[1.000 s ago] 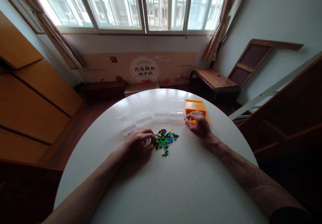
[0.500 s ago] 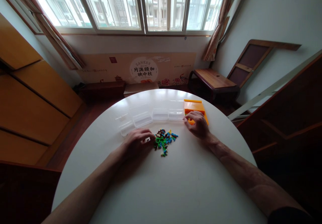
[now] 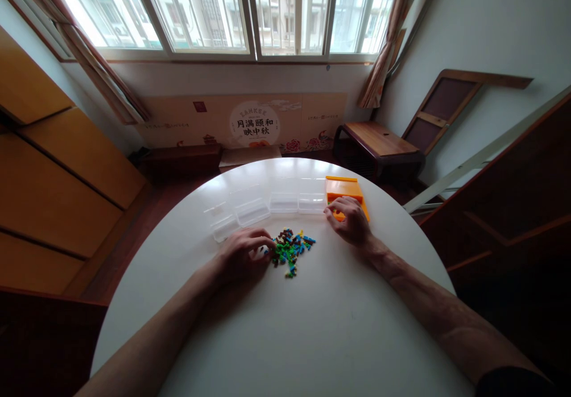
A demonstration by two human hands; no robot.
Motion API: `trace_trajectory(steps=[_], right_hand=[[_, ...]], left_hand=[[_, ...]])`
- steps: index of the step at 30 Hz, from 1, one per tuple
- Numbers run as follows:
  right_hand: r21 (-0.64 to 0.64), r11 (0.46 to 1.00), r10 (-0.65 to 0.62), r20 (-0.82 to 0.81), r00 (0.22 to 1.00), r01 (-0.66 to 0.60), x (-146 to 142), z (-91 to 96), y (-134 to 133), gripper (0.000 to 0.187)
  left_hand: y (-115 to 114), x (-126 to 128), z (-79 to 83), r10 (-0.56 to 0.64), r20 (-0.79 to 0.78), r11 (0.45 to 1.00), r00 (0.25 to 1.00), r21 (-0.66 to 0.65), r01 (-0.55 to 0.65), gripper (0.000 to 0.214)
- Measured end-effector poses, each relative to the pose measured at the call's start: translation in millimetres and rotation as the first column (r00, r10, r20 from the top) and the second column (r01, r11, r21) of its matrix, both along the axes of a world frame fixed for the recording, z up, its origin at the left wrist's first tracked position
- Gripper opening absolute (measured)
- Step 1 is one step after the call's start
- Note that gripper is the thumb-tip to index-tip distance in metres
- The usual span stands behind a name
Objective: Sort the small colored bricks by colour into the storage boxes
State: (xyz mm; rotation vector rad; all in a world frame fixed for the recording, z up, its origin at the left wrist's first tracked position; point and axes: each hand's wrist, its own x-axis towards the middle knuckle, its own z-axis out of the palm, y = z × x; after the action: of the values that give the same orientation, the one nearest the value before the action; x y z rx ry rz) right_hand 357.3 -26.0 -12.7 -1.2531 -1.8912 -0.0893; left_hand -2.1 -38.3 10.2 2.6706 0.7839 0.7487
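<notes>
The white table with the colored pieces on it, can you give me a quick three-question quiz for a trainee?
1. Which hand is at the edge of the pile of small pieces?
2. True or false: in this view, the clear containers stand left of the orange box.
3. The right hand is at the: a) window, b) curtain, c) orange box.

Key: 1. The left hand. 2. True. 3. c.

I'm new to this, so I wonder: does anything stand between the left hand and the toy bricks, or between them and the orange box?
Nothing visible separates the left hand from the pile of toy bricks beside it. Toward the orange box, the right hand covers part of the box's near side.
</notes>
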Motion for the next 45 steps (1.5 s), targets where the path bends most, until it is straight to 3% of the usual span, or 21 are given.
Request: trace_trajectory(steps=[4, 13, 28, 45], right_hand=[[-0.014, 1.0, 0.002, 0.003, 1.0, -0.002, 0.3, -1.3, 0.1, 0.017], [-0.016, 1.0, -0.003, 0.006, 1.0, 0.003, 0.7, -1.8, 0.1, 0.018], [-0.02, 1.0, -0.002, -0.002, 1.0, 0.002, 0.2, -3.0, 0.5, 0.019], [-0.012, 1.0, 0.014, -0.006, 1.0, -0.014, -0.6, -2.2, 0.6, 0.018]], left_hand=[[2.4, -0.1, -1.5, -0.019, 0.001, 1.0, 1.0, 0.02, 0.019, 0.014], [4.4, -1.5, -8.6, 0.067, -0.01, 0.996, 0.998, 0.061, -0.066, 0.011], [1.4, 0.6, -3.9, 0.092, -0.037, 0.993, 0.995, 0.072, -0.089, 0.01], [2.4, 1.4, -7.0, 0.058, -0.014, 0.997, 0.998, 0.053, -0.057, 0.007]])
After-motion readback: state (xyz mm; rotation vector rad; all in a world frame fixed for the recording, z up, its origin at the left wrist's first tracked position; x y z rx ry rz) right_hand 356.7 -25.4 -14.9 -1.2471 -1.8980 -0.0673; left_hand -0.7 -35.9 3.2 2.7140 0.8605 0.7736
